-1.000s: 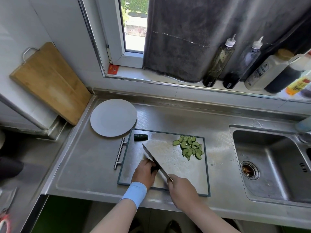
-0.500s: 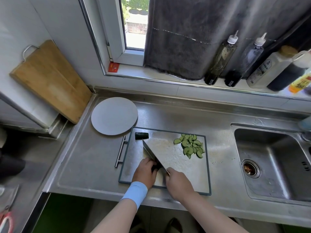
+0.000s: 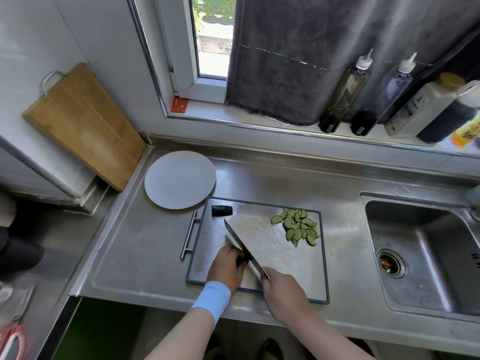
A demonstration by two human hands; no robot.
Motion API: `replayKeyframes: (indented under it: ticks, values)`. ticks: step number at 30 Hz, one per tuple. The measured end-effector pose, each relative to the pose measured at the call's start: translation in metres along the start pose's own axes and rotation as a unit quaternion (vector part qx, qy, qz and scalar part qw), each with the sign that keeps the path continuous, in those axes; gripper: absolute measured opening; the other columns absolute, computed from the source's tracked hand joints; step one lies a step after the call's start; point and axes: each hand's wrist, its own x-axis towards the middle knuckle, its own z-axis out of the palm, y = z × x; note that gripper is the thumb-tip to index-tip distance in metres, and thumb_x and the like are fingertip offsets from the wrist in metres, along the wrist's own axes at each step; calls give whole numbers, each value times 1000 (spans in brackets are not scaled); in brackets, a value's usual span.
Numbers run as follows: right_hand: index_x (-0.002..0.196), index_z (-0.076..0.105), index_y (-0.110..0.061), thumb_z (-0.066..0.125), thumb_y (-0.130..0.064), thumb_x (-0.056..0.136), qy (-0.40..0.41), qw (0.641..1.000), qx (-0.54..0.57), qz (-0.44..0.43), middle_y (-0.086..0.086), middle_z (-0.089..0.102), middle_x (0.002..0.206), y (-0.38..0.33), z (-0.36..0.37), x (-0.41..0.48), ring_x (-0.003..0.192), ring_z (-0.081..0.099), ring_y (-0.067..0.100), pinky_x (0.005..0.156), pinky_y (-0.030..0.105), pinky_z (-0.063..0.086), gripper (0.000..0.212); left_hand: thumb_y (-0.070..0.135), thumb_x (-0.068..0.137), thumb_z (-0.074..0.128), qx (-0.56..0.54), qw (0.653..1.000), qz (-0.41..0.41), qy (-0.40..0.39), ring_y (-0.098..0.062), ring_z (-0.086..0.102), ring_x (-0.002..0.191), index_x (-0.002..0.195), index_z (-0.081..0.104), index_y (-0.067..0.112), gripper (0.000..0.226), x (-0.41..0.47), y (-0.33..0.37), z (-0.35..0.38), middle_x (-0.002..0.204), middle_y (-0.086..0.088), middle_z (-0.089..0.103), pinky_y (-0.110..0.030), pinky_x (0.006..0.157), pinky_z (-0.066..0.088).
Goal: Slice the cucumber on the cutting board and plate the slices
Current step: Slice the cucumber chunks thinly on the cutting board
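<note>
A steel cutting board (image 3: pixel 283 266) with a dark rim lies on the counter. My left hand (image 3: pixel 227 266) curls over a dark cucumber piece (image 3: pixel 242 259) at the board's near left; most of the piece is hidden. My right hand (image 3: pixel 284 291) grips the handle of a cleaver (image 3: pixel 245 246), whose blade stands against the cucumber and my left fingers. A pile of half-round cucumber slices (image 3: pixel 298 228) lies at the board's far right. A short cucumber end (image 3: pixel 221 210) sits at the far left corner. The white plate (image 3: pixel 180 179) beyond the board holds nothing.
A wooden board (image 3: pixel 83 123) leans on the wall at the left. The sink (image 3: pixel 426 255) lies to the right. Several bottles (image 3: pixel 345 92) line the window ledge. Red-handled scissors (image 3: pixel 11 339) lie at the lower left.
The cleaver has stayed against the cucumber with small up-and-down cutting motion. My hands kept their places on the board. The view shifted slightly.
</note>
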Motion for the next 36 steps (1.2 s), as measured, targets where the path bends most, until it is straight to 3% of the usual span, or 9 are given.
replayKeyframes:
  ticks: [5,10,20,24,30,36]
  values:
    - [100,57,-35,35,-32,102,1,1000,-8,-3,-7,60,73,7,2,-8,69,54,16,60,32,41,22,24,84,64,2,1000,-3,-2,-10,52,95,94,66,22,11,0,-2,1,97,6,58,-18,81,43]
    - [87,50,-34,35,-30,102,-12,1000,-1,7,-5,61,74,4,3,0,70,58,19,64,35,45,21,25,84,64,-2,1000,-5,-1,-8,52,93,94,65,24,10,0,-2,0,96,8,58,-19,81,44]
    - [109,59,-18,36,-28,101,-30,999,-14,31,8,69,101,-12,5,28,91,60,29,70,34,44,26,19,83,61,19,1000,20,-9,-10,51,94,95,63,21,13,-2,-4,-1,98,7,56,-22,80,46]
    - [100,59,-19,36,-29,101,-23,999,-16,23,6,68,94,-13,5,26,84,58,27,69,34,44,26,21,83,63,17,1000,12,-9,-12,51,93,94,63,20,11,-1,-4,-3,98,6,57,-24,80,46]
    - [79,46,-30,36,-33,101,-2,1000,5,16,-5,58,71,-10,2,8,67,53,19,60,35,40,25,23,84,64,-1,1000,8,-4,-10,52,92,93,66,21,10,-1,-5,-2,96,6,58,-19,80,44]
    - [83,50,-27,35,-31,101,-6,1000,-13,13,-4,59,73,-4,0,-2,67,53,18,54,28,34,24,22,82,65,0,1000,7,-9,-10,54,91,91,66,22,9,-1,-7,-1,95,7,58,-20,79,45]
